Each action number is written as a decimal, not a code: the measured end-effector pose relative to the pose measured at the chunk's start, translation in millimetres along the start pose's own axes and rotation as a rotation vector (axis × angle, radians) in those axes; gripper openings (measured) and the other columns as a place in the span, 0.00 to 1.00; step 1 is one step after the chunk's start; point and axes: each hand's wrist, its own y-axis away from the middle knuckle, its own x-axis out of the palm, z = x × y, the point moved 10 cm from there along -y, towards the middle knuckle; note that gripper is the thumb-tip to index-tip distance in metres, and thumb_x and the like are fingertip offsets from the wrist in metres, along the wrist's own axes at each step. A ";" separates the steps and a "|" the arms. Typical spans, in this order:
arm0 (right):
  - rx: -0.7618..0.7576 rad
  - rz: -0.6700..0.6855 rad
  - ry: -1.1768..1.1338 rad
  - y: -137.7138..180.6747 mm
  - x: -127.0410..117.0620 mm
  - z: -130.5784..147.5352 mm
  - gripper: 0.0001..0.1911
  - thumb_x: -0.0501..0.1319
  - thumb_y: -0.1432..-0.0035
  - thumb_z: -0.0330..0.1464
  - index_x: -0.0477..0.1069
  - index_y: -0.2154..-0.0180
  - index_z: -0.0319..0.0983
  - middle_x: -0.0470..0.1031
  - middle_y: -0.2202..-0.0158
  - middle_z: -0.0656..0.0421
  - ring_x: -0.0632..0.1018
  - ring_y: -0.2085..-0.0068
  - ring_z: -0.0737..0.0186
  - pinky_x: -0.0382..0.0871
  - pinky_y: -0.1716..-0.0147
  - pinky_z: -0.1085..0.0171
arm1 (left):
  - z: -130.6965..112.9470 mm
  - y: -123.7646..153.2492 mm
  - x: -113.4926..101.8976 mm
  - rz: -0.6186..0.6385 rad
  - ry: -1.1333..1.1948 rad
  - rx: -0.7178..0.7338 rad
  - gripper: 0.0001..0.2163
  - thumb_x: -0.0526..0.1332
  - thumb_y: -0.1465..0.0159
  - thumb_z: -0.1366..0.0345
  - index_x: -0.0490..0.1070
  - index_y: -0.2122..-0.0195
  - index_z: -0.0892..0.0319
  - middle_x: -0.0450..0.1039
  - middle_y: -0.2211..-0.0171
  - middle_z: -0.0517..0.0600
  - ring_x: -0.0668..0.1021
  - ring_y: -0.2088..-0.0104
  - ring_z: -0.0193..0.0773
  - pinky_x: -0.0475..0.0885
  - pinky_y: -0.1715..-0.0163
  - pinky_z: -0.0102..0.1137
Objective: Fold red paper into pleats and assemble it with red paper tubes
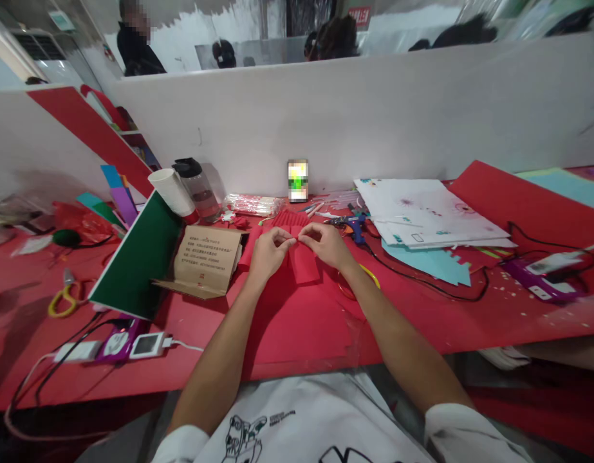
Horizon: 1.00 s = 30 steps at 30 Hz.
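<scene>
Both hands meet over the middle of the red table, pinching a piece of red paper (304, 265) between them. My left hand (273, 249) grips its upper left edge with thumb and forefinger. From the other side, my right hand (327, 243) pinches the same edge, its fingertips almost touching the left ones. The paper hangs down toward me below the fingers. Behind the hands lies some pleated red paper (297, 217). A blue glue gun (355, 226) rests just beyond my right hand, and yellow-handled scissors (371, 275) lie partly hidden under my right forearm.
To the left are an open cardboard box (204, 260), a green board (137, 260), a water bottle (200, 190) and yellow scissors (65, 299). A phone (297, 180) leans against the white partition (325, 116). White printed sheets (422, 209) and a black cable (426, 287) lie right.
</scene>
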 end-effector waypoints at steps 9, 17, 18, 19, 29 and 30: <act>0.003 0.030 -0.069 -0.9 2.0 -6.4 0.08 0.62 0.40 0.36 0.76 0.65 0.39 0.80 0.64 0.56 0.79 0.62 0.59 0.70 0.58 0.61 | -10.9 2.8 1.0 0.014 -0.063 0.057 0.04 0.63 0.37 0.65 0.70 0.66 0.59 0.74 0.71 0.47 0.74 0.70 0.35 0.67 0.66 0.29; 0.074 -0.085 -0.310 -2.6 -10.4 -17.7 0.08 0.66 0.46 0.35 0.78 0.64 0.39 0.74 0.70 0.60 0.74 0.69 0.64 0.67 0.66 0.64 | -28.9 5.8 4.4 0.054 0.008 0.145 0.07 0.62 0.36 0.68 0.74 0.57 0.59 0.77 0.65 0.50 0.75 0.66 0.36 0.69 0.64 0.29; 0.092 -0.098 -0.327 -2.3 -10.9 -19.5 0.07 0.66 0.47 0.35 0.78 0.65 0.39 0.73 0.72 0.61 0.72 0.70 0.65 0.66 0.68 0.64 | -31.0 6.6 6.5 0.072 0.008 0.160 0.08 0.63 0.36 0.68 0.75 0.56 0.59 0.78 0.63 0.51 0.75 0.66 0.36 0.69 0.64 0.29; 0.113 -0.108 -0.346 -1.9 -11.2 -21.1 0.07 0.66 0.47 0.34 0.78 0.66 0.39 0.71 0.73 0.62 0.71 0.71 0.66 0.65 0.69 0.65 | -32.8 7.2 8.2 0.085 0.007 0.176 0.09 0.63 0.37 0.69 0.76 0.55 0.59 0.78 0.61 0.51 0.75 0.65 0.36 0.70 0.63 0.29; 0.067 0.060 -0.358 -0.5 0.1 -5.2 0.11 0.70 0.47 0.38 0.78 0.62 0.40 0.80 0.62 0.57 0.77 0.62 0.61 0.71 0.60 0.62 | -19.7 1.1 0.7 0.026 0.013 0.139 0.09 0.65 0.37 0.66 0.81 0.57 0.60 0.77 0.70 0.48 0.71 0.73 0.33 0.66 0.70 0.28; 0.049 0.066 -0.332 -0.7 0.3 -4.3 0.12 0.70 0.47 0.37 0.79 0.61 0.40 0.80 0.62 0.57 0.78 0.62 0.61 0.71 0.60 0.61 | -18.8 1.0 1.3 0.035 0.012 0.136 0.09 0.65 0.37 0.66 0.81 0.57 0.60 0.77 0.71 0.48 0.71 0.73 0.32 0.66 0.71 0.28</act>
